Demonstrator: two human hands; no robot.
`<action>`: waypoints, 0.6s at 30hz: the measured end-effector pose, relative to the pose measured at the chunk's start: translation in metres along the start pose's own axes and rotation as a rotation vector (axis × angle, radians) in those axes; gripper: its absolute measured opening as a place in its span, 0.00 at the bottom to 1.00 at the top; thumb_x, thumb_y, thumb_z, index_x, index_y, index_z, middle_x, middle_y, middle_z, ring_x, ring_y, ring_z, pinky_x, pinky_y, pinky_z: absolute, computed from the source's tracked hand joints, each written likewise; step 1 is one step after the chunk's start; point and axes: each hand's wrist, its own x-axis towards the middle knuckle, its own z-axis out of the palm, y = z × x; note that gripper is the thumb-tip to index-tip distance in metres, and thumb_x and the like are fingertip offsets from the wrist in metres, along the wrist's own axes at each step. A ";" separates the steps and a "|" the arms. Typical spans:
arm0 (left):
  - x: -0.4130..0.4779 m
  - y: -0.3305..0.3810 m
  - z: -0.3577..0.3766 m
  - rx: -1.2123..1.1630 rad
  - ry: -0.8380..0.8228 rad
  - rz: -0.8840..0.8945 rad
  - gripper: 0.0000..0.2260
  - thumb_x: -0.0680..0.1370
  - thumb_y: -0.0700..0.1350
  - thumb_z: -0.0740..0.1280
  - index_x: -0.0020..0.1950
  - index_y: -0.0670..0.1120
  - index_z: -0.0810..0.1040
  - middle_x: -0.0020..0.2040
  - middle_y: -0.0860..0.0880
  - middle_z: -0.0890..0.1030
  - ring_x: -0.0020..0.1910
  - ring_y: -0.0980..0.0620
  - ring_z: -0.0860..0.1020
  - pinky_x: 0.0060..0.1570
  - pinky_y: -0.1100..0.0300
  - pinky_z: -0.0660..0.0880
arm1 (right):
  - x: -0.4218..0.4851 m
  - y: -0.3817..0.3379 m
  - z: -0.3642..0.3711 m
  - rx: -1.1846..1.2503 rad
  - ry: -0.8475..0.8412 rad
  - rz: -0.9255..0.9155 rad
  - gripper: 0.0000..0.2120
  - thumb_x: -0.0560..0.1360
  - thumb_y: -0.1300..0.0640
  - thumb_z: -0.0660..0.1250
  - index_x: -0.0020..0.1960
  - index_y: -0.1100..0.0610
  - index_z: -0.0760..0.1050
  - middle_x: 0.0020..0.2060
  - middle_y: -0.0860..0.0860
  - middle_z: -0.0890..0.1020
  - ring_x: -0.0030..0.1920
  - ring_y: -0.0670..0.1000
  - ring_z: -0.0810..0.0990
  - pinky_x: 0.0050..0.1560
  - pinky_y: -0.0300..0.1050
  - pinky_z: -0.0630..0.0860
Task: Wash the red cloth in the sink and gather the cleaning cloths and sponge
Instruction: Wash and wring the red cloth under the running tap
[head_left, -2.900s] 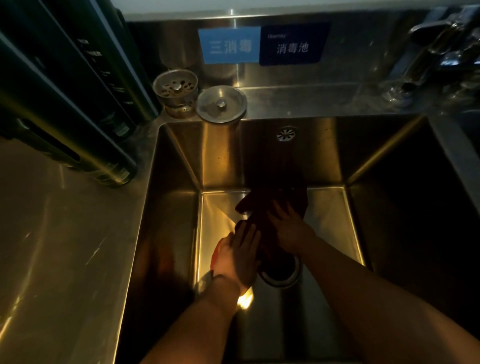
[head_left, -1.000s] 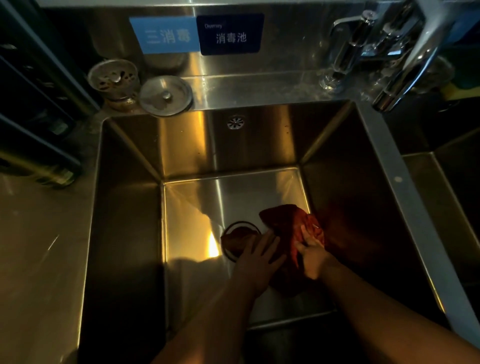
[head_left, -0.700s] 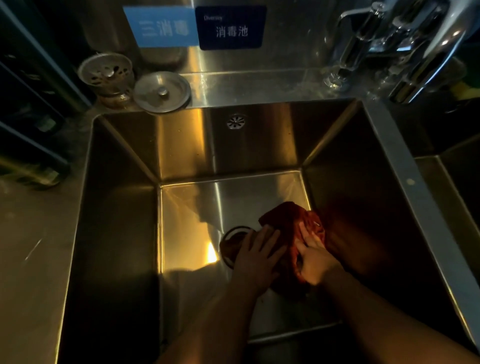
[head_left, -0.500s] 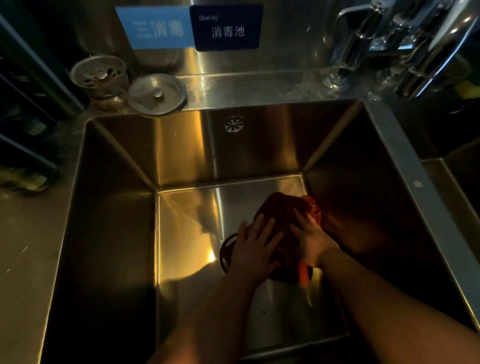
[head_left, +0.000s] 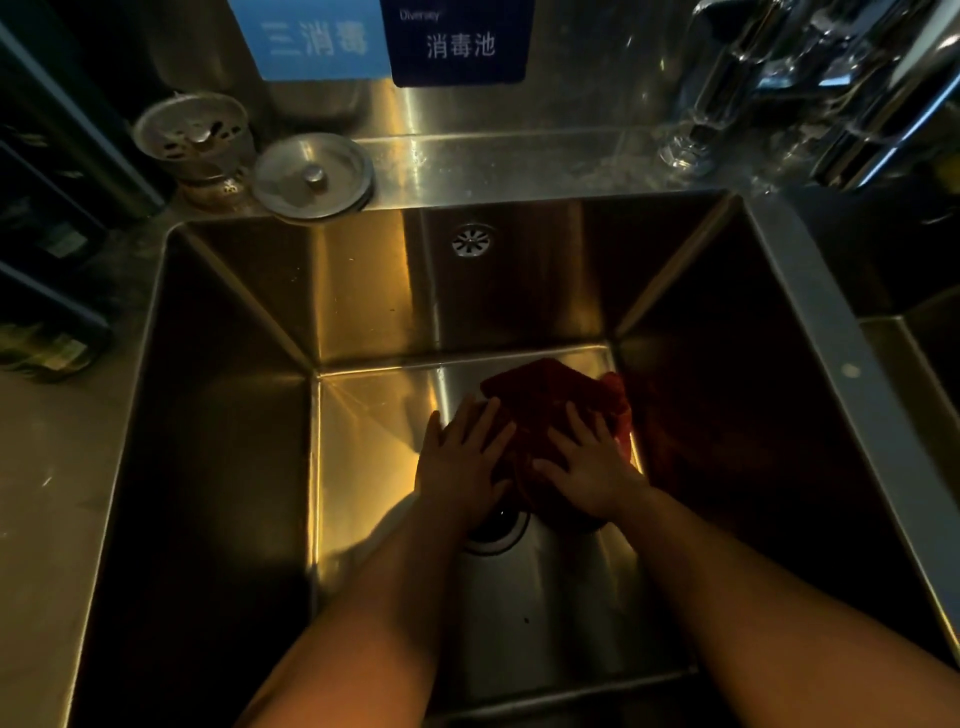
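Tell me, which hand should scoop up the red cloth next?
Probably the right hand: it lies flat on the middle of the red cloth, while the left hand rests at its left edge, partly over the drain.

The room is dim, with warm yellow light. Two blue signs hang on the shiny steel back wall. A grey steel table sits left.

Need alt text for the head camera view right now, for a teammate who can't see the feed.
Both hands, left hand and right hand, press flat on a bunched red cloth on the floor of a deep steel sink, beside the drain. A strainer basket and round stopper sit on the back ledge; faucet at upper right.
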 end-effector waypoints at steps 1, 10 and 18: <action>-0.003 -0.003 -0.002 0.018 -0.023 -0.007 0.33 0.77 0.65 0.57 0.79 0.58 0.52 0.80 0.49 0.44 0.77 0.43 0.38 0.71 0.35 0.46 | -0.003 -0.004 0.000 -0.014 -0.003 -0.006 0.32 0.78 0.33 0.52 0.78 0.40 0.48 0.79 0.52 0.40 0.76 0.66 0.37 0.75 0.60 0.39; -0.018 -0.066 -0.020 0.080 -0.135 -0.196 0.30 0.80 0.63 0.49 0.79 0.58 0.42 0.80 0.50 0.41 0.76 0.42 0.34 0.71 0.34 0.42 | 0.037 -0.082 -0.014 -0.028 -0.016 -0.135 0.29 0.79 0.36 0.54 0.77 0.38 0.51 0.79 0.48 0.37 0.76 0.65 0.34 0.74 0.66 0.41; -0.050 -0.085 -0.027 0.028 -0.203 -0.305 0.32 0.79 0.65 0.48 0.78 0.58 0.39 0.80 0.48 0.39 0.75 0.42 0.31 0.72 0.37 0.41 | 0.043 -0.114 -0.004 -0.061 -0.022 -0.192 0.28 0.79 0.38 0.55 0.77 0.38 0.51 0.79 0.48 0.38 0.76 0.64 0.34 0.73 0.67 0.42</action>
